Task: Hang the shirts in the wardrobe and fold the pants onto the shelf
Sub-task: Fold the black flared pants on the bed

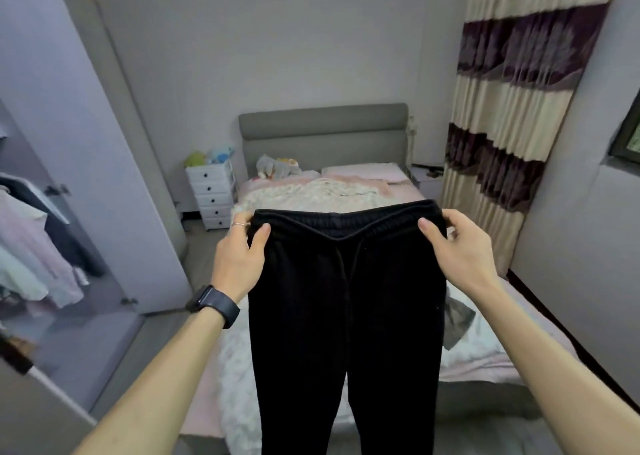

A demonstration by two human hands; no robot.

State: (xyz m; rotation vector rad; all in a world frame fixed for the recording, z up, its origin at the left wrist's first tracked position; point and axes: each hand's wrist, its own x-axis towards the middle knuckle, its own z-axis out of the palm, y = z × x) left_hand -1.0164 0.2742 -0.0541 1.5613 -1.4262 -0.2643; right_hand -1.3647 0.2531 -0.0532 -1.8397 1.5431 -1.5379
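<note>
Held pants (346,316) up in the air by the waistband, legs straight down below the grip, over the near end of the bed (502,361). Clamped left hand (239,257) on one waistband corner and right hand (457,250) on the other, thumbs in front, fingers curled behind the cloth. Judged this as squaring up before the first fold. Best to keep both corners level and taut, bring them together leg onto leg, then lay flat on the bed just beyond the grip for the cross folds. Room: plenty below and ahead of the grip. Open wardrobe door (104,177) and hung shirts (38,246) well off on the left-hand side, curtain (502,125) off on the right. Couldn't spot the shelf.
</note>
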